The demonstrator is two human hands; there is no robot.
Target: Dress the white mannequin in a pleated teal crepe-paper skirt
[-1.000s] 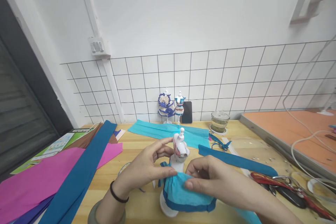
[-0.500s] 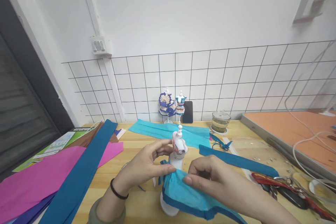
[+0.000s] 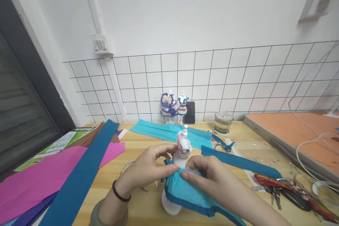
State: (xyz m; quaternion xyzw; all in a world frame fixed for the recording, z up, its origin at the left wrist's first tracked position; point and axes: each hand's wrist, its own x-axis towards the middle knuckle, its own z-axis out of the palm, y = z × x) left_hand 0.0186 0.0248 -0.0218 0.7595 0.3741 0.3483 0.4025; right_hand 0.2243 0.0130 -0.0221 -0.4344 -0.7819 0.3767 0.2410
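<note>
In front of me stands a small white dress form (image 3: 183, 144) on a round base, tilted slightly. Around its lower body lies light blue crepe paper (image 3: 194, 192) with a darker blue border, gathered into folds at the waist. My left hand (image 3: 156, 164) is closed on the gathered edge at the waist, its thumb pressing the paper and its other fingers behind the form. My right hand (image 3: 209, 174) pinches the same paper edge just to the right, close to the left thumb. The free end trails toward the lower right.
Pink paper (image 3: 50, 171) and a dark blue paper strip (image 3: 82, 169) lie at left. Behind are a light blue sheet (image 3: 156, 130), two decorated forms (image 3: 168, 104) and a phone (image 3: 190, 113). At right are a glass cup (image 3: 222, 123), a blue strip (image 3: 241, 162) and keys (image 3: 277, 197).
My right hand has moved left, nearer my left thumb, and more paper is bunched at the waist. The dress form has shifted slightly to the right.
</note>
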